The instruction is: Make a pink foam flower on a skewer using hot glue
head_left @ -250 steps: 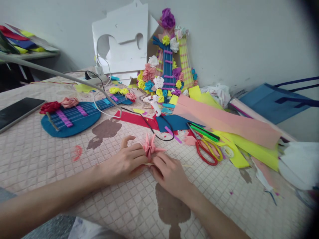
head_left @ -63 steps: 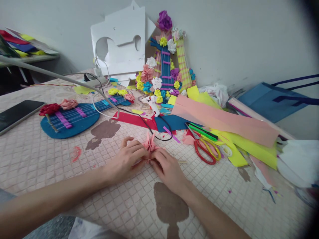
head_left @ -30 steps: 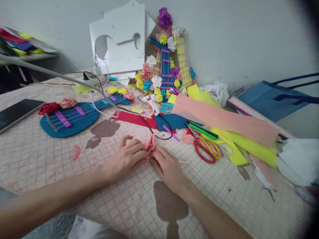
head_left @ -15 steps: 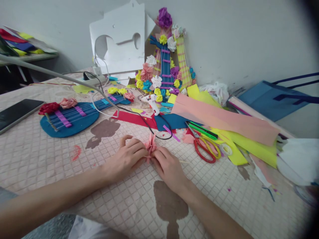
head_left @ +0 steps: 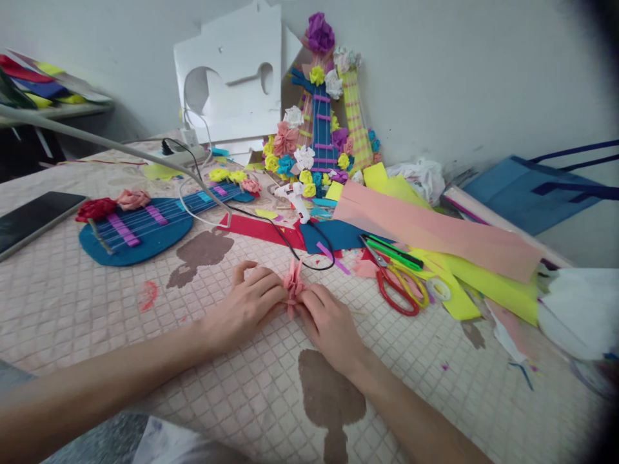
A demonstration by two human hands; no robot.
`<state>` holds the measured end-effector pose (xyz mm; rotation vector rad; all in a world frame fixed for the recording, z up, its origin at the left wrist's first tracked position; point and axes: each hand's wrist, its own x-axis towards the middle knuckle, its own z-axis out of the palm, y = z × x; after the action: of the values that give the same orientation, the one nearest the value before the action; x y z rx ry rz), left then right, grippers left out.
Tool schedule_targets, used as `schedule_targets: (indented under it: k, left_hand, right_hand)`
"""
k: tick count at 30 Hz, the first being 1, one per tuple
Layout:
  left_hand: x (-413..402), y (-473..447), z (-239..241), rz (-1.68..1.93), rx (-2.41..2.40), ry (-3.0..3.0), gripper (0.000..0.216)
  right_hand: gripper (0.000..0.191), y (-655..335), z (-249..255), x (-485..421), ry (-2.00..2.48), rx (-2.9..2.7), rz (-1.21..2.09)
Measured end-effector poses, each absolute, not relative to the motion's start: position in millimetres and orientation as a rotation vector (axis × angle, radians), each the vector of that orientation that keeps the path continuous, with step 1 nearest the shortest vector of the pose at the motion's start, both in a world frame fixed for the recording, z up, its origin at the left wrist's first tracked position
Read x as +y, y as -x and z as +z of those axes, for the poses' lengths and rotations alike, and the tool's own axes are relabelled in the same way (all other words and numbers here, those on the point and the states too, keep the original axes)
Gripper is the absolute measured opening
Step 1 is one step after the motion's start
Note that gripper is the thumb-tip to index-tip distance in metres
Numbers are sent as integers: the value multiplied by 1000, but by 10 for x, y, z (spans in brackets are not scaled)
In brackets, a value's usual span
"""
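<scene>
Between my hands, at the middle of the table, is a pink paper flower (head_left: 293, 282) with pointed, folded petals sticking up. My left hand (head_left: 255, 298) pinches its left side, the fingertips bent against the paper. From the other side my right hand (head_left: 329, 322) grips the flower's lower right edge between thumb and fingers. A thin pale stick shows faintly just right of my right hand. Part of the flower's base is hidden behind my fingers.
A blue paper guitar (head_left: 140, 235) with paper roses lies left, near a phone (head_left: 41, 219). Ahead sits a white glue gun (head_left: 296, 201) with its cord. Red-handled scissors (head_left: 397, 293), a green cutter (head_left: 394, 251), tape (head_left: 438, 289) and pink paper (head_left: 430, 232) lie right. Decorated guitars (head_left: 322, 129) lean on the wall.
The pink flower has turned or shifted very slightly between my fingers. Both hands keep nearly the same place and hold.
</scene>
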<state>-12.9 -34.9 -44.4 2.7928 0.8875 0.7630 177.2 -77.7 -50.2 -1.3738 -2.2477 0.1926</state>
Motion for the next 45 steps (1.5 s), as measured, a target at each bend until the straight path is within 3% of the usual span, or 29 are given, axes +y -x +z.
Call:
schedule_targets:
  k: [10, 18, 45]
  left_hand:
    - [-352, 120, -439, 734, 921, -2794, 18]
    - [-370, 108, -412, 776, 896, -2757, 15]
    - [-383, 116, -392, 776, 958, -2691, 16]
  right_hand:
    - [7, -1790, -516, -790, 1334, -2175, 204]
    - [19, -1707, -492, -857, 1394, -2095, 75]
    - [4, -1793, -450, -807, 1364, -2115, 58]
